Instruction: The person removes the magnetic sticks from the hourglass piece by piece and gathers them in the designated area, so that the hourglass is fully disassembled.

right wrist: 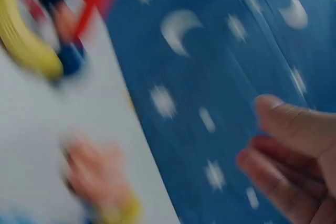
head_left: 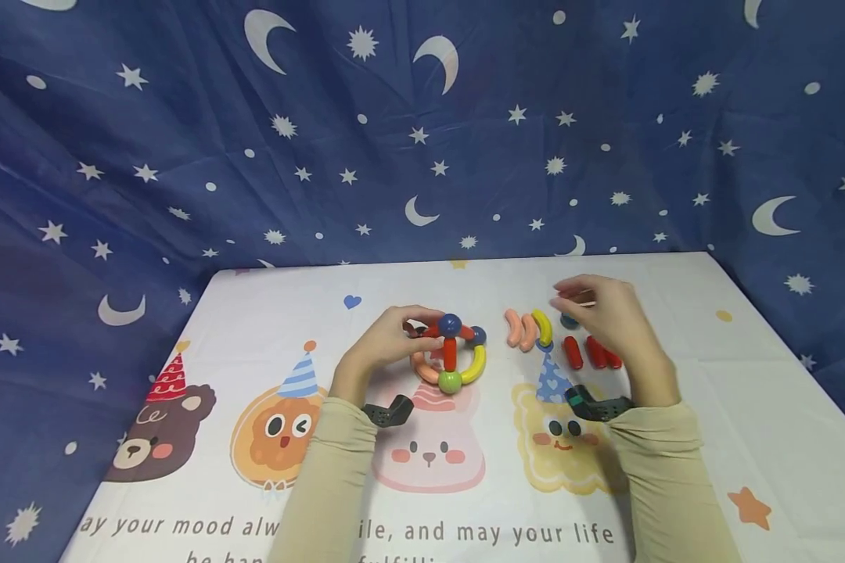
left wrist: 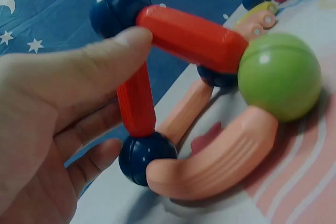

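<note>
My left hand (head_left: 394,340) grips a magnetic stick-and-ball frame, its thumb against a red stick (left wrist: 191,38) just beside a blue ball (left wrist: 121,9). Several red sticks form the upper part of the frame. Lower down, curved peach sticks (left wrist: 220,158) and a yellow curved stick (head_left: 475,366) meet at a green ball (head_left: 450,381). Over the loose pieces at the right hovers my right hand (head_left: 609,309), thumb and fingers apart and loosely bent, with nothing between them. Part of the loose pieces is hidden beneath it.
Two peach curved sticks (head_left: 513,328) and a loose yellow curved stick (head_left: 541,328) lie right of the frame. Beside them are several loose red sticks (head_left: 573,353) and a dark blue ball (head_left: 569,320). A starry blue cloth (head_left: 394,156) hangs behind the table.
</note>
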Demonstrator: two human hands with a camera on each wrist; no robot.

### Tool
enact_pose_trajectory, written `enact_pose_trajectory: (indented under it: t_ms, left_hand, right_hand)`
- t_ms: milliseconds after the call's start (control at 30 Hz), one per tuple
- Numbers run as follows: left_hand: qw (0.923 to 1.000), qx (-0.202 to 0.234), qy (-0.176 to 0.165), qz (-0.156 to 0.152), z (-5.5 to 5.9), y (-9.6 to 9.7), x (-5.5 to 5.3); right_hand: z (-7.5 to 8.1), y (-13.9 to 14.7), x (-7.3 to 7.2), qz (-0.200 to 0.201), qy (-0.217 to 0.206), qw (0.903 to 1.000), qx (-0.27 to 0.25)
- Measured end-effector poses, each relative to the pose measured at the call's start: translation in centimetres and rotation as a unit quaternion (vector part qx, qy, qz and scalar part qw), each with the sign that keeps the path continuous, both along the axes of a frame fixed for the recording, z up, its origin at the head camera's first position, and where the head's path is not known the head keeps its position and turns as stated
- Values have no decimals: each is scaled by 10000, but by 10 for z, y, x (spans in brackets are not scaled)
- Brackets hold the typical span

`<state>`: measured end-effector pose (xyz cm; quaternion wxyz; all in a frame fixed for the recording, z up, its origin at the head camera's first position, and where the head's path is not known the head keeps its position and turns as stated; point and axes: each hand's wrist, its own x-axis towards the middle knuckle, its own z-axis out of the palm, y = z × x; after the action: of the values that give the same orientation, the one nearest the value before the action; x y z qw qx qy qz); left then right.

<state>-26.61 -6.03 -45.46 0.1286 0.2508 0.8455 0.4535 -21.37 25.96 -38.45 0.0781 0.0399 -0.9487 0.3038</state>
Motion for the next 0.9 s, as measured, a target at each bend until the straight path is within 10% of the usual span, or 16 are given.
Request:
enact_pose_trajectory:
  t_ms: [300, 900]
  left_hand:
    - [9990, -34, 433, -96, -6, -1, -4]
    - [9987, -161, 477, 64, -6, 2, -5]
  right_hand:
    - [-19, -98, -2, 1499, 467, 9876, -22]
    - [-38, -119, -3, 1325, 943, 9866, -156]
